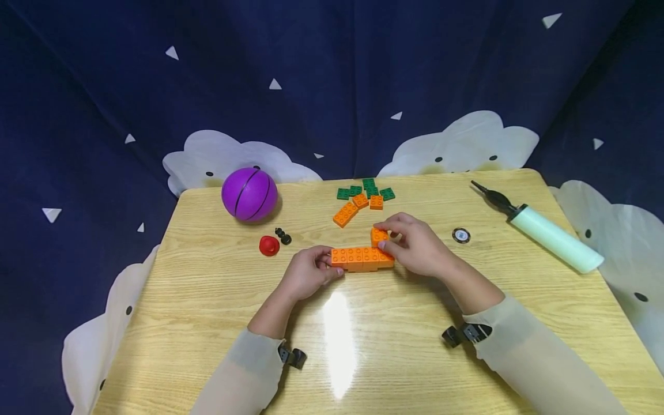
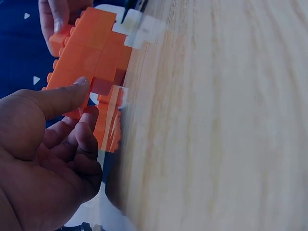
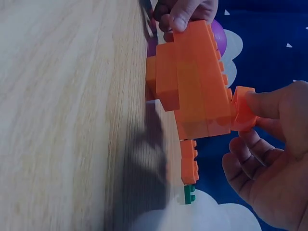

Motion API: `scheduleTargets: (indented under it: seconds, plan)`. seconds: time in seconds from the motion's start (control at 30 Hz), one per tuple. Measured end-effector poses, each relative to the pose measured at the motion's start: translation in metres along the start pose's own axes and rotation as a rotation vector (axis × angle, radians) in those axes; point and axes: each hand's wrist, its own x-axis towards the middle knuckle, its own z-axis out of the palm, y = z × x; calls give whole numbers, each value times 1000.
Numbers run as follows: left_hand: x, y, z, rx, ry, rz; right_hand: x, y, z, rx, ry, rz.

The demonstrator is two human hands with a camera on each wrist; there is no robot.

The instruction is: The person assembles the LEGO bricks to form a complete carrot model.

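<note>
An orange building-block assembly [image 1: 355, 259] stands on the table, wider at the top than at its base. My left hand [image 1: 307, 272] pinches its left end, the thumb on the near side, as the left wrist view [image 2: 82, 62] also shows. My right hand [image 1: 419, 245] pinches a small orange block [image 1: 379, 235] between thumb and fingers, over the assembly's right end. In the right wrist view this small block [image 3: 244, 108] is tilted against the studs, its hollow underside partly visible. Whether it is pressed on at all I cannot tell.
Behind the assembly lie loose orange blocks [image 1: 345, 214] and several green blocks [image 1: 369, 185]. A purple ball [image 1: 250, 195], a red hat-shaped piece [image 1: 269, 245] and a black beaded piece [image 1: 283, 236] are at left. To the right are a round chip [image 1: 461, 235] and a hand pump [image 1: 555, 237].
</note>
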Motion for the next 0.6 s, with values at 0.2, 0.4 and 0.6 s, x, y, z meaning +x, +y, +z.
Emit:
scheduleTargets:
  seconds: [0.2, 0.4, 0.6]
  plan:
    - [0, 0, 0, 6, 0, 1, -8, -6, 0, -5, -25, -23]
    - [0, 0, 0, 8, -3, 6, -14, -8, 1, -38, -33, -53]
    - [0, -1, 0, 11, 1, 13, -16, -10, 2, -86, -43, -61]
